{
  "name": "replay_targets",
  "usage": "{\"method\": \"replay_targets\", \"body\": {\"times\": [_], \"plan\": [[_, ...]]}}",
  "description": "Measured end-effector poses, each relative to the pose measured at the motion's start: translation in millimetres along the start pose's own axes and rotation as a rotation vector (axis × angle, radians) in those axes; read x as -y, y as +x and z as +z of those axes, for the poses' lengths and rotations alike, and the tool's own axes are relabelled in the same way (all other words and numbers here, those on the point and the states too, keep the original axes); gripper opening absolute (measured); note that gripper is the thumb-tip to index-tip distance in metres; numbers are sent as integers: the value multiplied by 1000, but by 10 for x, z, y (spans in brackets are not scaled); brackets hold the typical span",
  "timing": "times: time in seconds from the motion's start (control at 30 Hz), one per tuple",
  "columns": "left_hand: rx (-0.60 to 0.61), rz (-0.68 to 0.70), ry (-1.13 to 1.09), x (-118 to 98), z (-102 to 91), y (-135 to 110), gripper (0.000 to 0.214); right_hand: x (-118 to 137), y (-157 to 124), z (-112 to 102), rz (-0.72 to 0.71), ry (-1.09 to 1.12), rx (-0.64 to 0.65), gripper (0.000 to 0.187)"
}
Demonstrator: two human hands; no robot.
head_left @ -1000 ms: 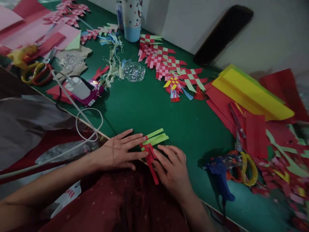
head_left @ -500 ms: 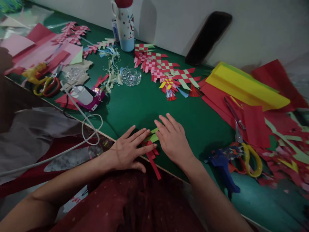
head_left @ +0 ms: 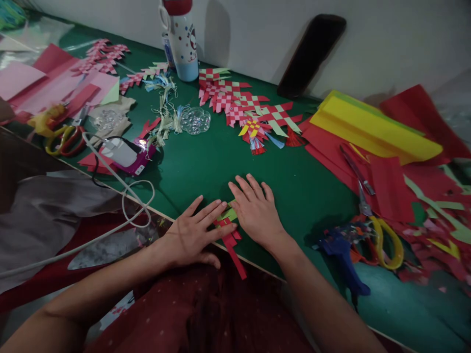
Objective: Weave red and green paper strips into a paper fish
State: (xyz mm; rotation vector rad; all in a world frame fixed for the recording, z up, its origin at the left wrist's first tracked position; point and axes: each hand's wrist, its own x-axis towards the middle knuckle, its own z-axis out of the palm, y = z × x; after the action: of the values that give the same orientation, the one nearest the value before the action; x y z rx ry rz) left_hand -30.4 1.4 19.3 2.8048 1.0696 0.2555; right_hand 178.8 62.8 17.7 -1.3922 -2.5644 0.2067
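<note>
Red and light green paper strips (head_left: 228, 226) lie crossed at the near edge of the green table (head_left: 206, 157). My left hand (head_left: 195, 233) lies flat on their left side, fingers stretched out. My right hand (head_left: 257, 213) lies flat over their right part, fingers spread, covering most of the green strips. One red strip end hangs over the table edge toward my lap.
Finished woven red-and-green pieces (head_left: 253, 110) lie at the back by a bottle (head_left: 182, 39). A blue glue gun (head_left: 340, 257) and yellow-handled scissors (head_left: 379, 230) lie to the right, beside yellow and red paper sheets (head_left: 375, 130). A pink device (head_left: 128, 152) with a white cable lies left.
My right hand moved from the near end of the red strips up onto the green strips and now presses flat on them. My left hand stayed in place.
</note>
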Motion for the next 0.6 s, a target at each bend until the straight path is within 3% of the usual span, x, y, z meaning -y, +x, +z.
{"method": "replay_targets", "body": {"times": [0.1, 0.23, 0.3, 0.6], "plan": [[-65, -11, -29, -5, -76, -8, 76, -46, -20, -84, 43, 72, -22, 41], [-279, -72, -115, 6, -147, -14, 23, -111, -139, -205, 110, 154, -104, 32], [-337, -55, -161, 21, -132, 13, 21, -114, -210, -224, 117, 163, -104, 28], [-145, -246, -187, 27, -14, 223, 21, -47, -212, -187, 178, 93, -33, 22]]}}
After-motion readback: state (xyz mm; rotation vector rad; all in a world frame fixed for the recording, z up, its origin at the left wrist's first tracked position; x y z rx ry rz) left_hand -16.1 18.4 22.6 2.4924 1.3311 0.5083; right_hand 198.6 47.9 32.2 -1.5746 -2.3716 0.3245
